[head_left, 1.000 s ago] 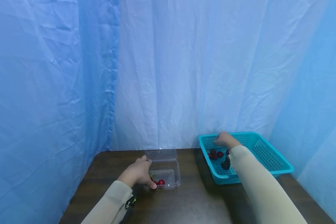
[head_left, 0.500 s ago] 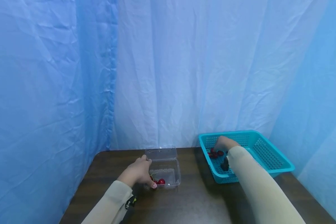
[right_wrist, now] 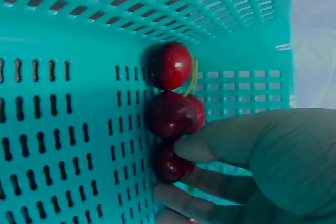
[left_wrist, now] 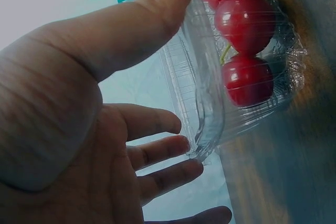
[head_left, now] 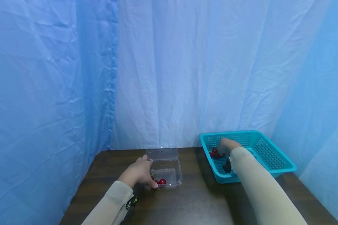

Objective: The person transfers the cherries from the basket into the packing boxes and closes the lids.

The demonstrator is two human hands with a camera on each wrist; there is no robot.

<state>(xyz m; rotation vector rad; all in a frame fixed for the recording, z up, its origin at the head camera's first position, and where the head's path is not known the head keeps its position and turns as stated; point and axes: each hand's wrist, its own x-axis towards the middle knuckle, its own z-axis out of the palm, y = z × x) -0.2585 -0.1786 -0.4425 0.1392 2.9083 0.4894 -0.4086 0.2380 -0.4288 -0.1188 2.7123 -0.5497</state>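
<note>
My left hand (head_left: 139,172) is at the left side of a clear plastic clamshell box (head_left: 173,175) on the table. In the left wrist view, its thumb (left_wrist: 152,17) lies along the rim and the fairly straight fingers (left_wrist: 170,174) touch a corner. Red cherries (left_wrist: 247,22) sit inside the box, at its near left. My right hand (head_left: 228,146) is down in a turquoise basket (head_left: 279,171). In the right wrist view, its thumb and fingers pinch a dark red cherry (right_wrist: 172,163). Other cherries (right_wrist: 170,66), some with green stems, lie beside it against the basket wall.
The box's clear lid (head_left: 162,153) stands folded back behind it. Both the box and the basket rest on a dark wooden table (head_left: 191,203). Pale blue curtains (head_left: 180,78) hang behind the table and at both sides. A dark wrist device (head_left: 227,165) hangs under the right sleeve.
My right hand has lowered into the basket and shifted slightly right and nearer, to a cherry. The left hand has stayed in place at the box.
</note>
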